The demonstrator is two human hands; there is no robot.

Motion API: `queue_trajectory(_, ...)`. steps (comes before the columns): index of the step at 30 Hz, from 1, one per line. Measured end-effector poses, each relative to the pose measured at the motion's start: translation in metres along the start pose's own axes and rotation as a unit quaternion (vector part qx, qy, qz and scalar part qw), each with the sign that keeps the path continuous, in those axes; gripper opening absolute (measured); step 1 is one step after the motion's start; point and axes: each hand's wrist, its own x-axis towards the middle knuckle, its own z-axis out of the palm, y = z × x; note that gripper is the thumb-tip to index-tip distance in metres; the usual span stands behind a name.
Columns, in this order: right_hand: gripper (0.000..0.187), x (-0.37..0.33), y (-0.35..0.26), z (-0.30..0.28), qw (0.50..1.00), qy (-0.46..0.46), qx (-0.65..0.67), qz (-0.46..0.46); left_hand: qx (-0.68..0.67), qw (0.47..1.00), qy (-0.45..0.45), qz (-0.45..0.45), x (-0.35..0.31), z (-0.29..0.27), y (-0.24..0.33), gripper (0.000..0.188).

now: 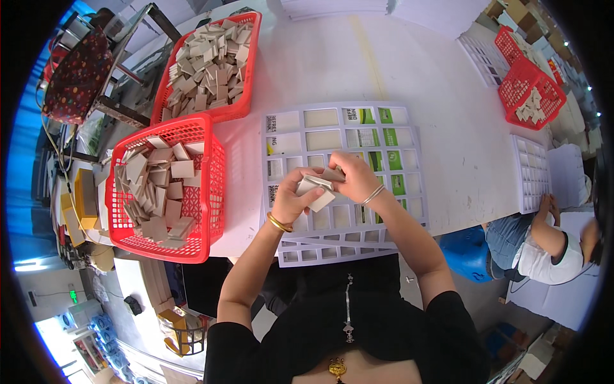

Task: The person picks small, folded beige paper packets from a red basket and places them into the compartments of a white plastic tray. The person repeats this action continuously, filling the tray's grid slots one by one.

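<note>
The left hand [293, 198] and the right hand [353, 176] meet over a white grid [332, 137]. Both pinch a small stack of cards [318, 187] held between them, just above the grid. Left of the left hand sits a red basket [208, 192] full of cards. Another basket [246, 70] is beyond it.

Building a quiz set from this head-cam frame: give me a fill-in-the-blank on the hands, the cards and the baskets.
1. Both hands, the left hand and the right hand, hold a small stack of beige ____ over the grid sheet.
2. The two baskets at the person's left, the near basket and the far basket, are coloured ____.
3. The bracelet on the left wrist is coloured ____.
4. The grid sheet lies on a ____ table.

Missing words: cards; red; gold; white
</note>
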Motion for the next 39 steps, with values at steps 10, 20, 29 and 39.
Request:
queue_trajectory(10,0.026,0.004,0.006,-0.027,0.96,-0.113,0.177,0.182,-0.112,0.981,0.141,-0.077,0.007,-0.04,-0.022,0.028)
queue_trajectory(20,0.018,0.026,0.055,-0.014,0.994,-0.029,-0.009,0.108,0.367,0.924,-0.061,-0.086,0.032,-0.039,-0.002,0.037)
queue_trajectory(29,0.019,0.033,0.068,-0.006,0.992,-0.062,-0.004,0.105,0.53,0.825,-0.193,-0.021,0.072,-0.017,0.008,0.038)
queue_trajectory(39,0.028,0.012,0.039,0.009,0.982,0.007,-0.186,-0.038,0.48,0.874,-0.057,0.046,0.058,-0.029,0.02,0.034)
